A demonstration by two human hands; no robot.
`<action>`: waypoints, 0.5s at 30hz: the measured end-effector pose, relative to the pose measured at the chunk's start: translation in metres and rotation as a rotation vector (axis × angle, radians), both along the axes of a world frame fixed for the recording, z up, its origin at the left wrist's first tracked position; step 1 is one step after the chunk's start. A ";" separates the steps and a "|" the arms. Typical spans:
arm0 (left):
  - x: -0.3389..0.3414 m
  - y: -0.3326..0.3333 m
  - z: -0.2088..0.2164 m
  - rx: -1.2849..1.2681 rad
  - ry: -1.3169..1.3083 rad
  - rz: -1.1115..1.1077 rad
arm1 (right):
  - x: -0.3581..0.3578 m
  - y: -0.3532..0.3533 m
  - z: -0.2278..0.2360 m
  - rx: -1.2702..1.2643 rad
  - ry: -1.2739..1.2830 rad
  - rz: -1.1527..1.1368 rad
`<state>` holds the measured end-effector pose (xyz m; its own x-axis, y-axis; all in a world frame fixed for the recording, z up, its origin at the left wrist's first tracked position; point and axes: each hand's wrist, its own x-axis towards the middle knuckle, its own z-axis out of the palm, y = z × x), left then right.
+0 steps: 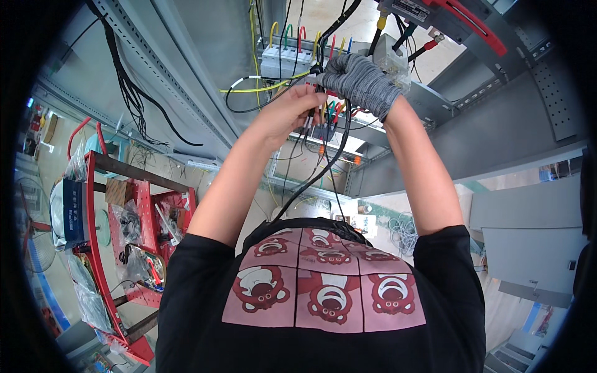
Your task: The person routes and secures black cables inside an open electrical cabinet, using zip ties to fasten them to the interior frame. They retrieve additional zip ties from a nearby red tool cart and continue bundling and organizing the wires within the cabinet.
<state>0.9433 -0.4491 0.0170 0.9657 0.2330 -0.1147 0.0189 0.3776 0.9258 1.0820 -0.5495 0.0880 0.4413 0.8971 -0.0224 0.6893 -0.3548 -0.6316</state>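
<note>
My bare left hand (pixel 289 110) has its thumb and fingers closed on thin black wires (pixel 308 122) with pale sleeves near their ends. Right beside it, my right hand (pixel 362 82), in a grey knitted glove, curls round the black cable bundle (pixel 319 69); its fingertips are partly hidden. Just behind both hands sits a white circuit breaker block (pixel 286 64) with yellow, green and red wires looping from its top. A yellow-green wire (pixel 239 91) runs out to the left of the hands. One thicker black cable (pixel 328 165) hangs down toward my chest.
Grey cabinet frame rails (pixel 168 74) flank the work. More black cables (pixel 127 87) hang at the left. A larger switch with a red bar (pixel 476 25) is at upper right. A red tool cart (pixel 140 208) stands lower left; a wire coil (pixel 404 233) lies on the floor.
</note>
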 end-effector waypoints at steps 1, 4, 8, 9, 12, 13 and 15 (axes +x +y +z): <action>0.001 0.001 -0.002 -0.084 -0.042 -0.004 | 0.000 0.002 -0.002 0.017 -0.024 0.004; 0.000 -0.003 -0.009 -0.074 -0.092 -0.011 | -0.004 -0.001 0.004 -0.013 -0.012 0.003; -0.014 -0.017 -0.015 0.007 -0.075 -0.003 | -0.001 -0.002 -0.007 0.082 0.024 0.007; -0.019 -0.021 -0.015 0.039 -0.063 -0.004 | 0.001 -0.003 -0.012 0.138 0.031 0.005; -0.034 -0.028 -0.041 0.180 -0.080 0.033 | 0.000 -0.003 -0.009 0.040 0.054 -0.006; -0.041 -0.032 -0.047 0.224 -0.070 0.050 | 0.000 -0.002 -0.008 -0.008 0.071 -0.007; -0.048 -0.041 -0.057 0.232 -0.076 0.063 | 0.003 -0.004 -0.012 0.030 0.061 -0.009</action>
